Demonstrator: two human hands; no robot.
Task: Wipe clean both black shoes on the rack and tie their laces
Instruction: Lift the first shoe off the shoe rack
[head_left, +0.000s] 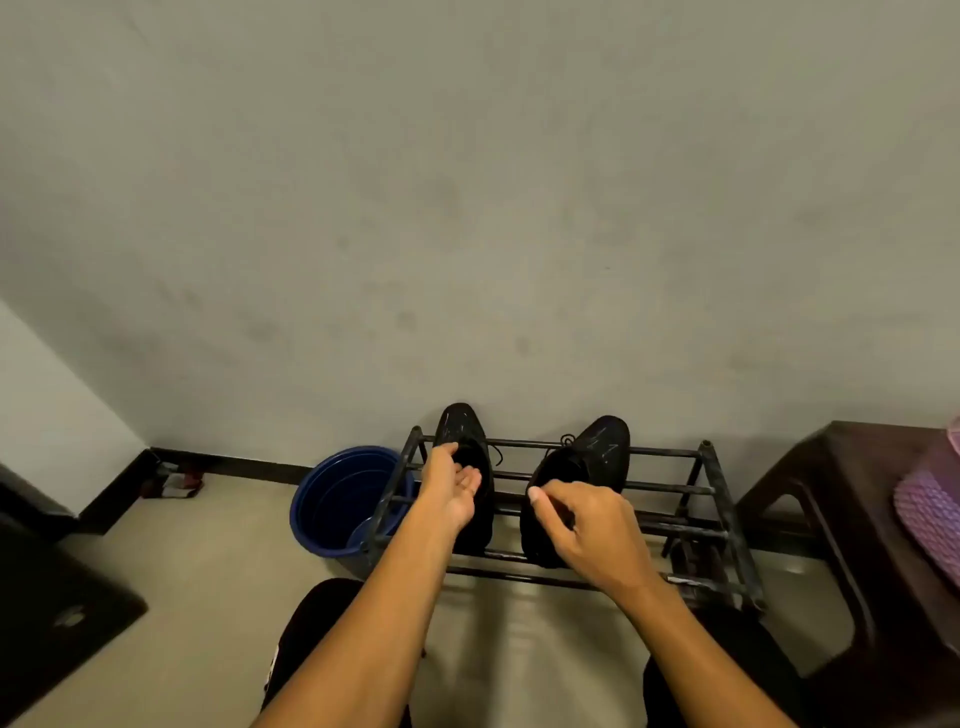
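Observation:
Two black lace-up shoes stand side by side on a low black metal rack, toes toward the wall. My left hand lies over the left shoe, fingers loosely spread and touching its lace area. My right hand hovers over the heel end of the right shoe, fingers curled with thumb and forefinger pinched together; whether a lace is between them cannot be made out. A loose lace end trails off the left shoe between the two.
A blue plastic bucket stands on the floor against the rack's left side. A dark brown stool with a pink woven cloth is at the right. A dark object sits at the left. The wall is right behind the rack.

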